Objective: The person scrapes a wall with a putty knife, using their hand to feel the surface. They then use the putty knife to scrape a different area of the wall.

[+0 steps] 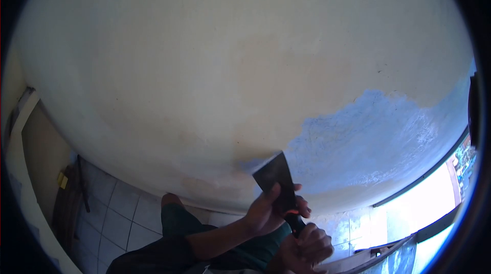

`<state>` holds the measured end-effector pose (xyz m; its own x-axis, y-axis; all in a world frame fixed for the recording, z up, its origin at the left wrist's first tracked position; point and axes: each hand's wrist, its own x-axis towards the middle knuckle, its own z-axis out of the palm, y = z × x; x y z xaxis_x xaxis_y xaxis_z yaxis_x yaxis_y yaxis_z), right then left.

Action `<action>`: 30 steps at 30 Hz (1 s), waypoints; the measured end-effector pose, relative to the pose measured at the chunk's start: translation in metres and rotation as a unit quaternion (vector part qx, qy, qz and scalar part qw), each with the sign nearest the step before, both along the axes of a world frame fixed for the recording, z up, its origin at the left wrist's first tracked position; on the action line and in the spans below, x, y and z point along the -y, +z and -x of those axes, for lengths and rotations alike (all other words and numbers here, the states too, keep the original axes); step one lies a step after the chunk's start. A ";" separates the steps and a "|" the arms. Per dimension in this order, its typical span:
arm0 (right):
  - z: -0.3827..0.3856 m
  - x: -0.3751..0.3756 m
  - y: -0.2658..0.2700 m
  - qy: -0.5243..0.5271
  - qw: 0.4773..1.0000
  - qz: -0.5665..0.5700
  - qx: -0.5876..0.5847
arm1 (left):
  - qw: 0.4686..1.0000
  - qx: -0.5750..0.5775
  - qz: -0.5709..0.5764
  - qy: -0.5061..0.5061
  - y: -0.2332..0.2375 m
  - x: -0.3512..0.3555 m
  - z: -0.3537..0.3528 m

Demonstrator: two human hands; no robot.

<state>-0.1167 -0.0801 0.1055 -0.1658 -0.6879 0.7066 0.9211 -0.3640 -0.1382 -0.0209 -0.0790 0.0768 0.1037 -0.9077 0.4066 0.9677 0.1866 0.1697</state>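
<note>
A putty knife (pixel 274 174) with a wide dark blade and a black-and-orange handle lies with its blade edge against the cream wall (pixel 204 69). My left hand (pixel 267 211) grips it just below the blade, thumb pressed on the metal. My right hand (pixel 308 245) is closed around the lower end of the handle. The blade edge sits at the border of a bluish scraped patch (pixel 368 141) on the wall's lower right. My knee in dark green shorts (pixel 176 218) shows below the hands.
Pale floor tiles (pixel 112 207) run along the wall's base at lower left. A door frame (pixel 25 120) and a dark leaning object (pixel 82 182) stand at the far left. A bright opening with a dark frame (pixel 440 182) is at the right.
</note>
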 end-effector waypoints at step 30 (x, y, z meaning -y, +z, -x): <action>-0.006 0.019 -0.010 -0.005 0.999 -0.016 0.037 | 0.997 0.032 0.014 0.061 0.003 0.008 -0.001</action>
<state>-0.1112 -0.0992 0.0958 -0.2244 -0.7082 0.6694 0.9256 -0.3697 -0.0808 -0.0201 -0.0875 0.0797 0.1864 -0.8782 0.4405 0.9245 0.3085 0.2238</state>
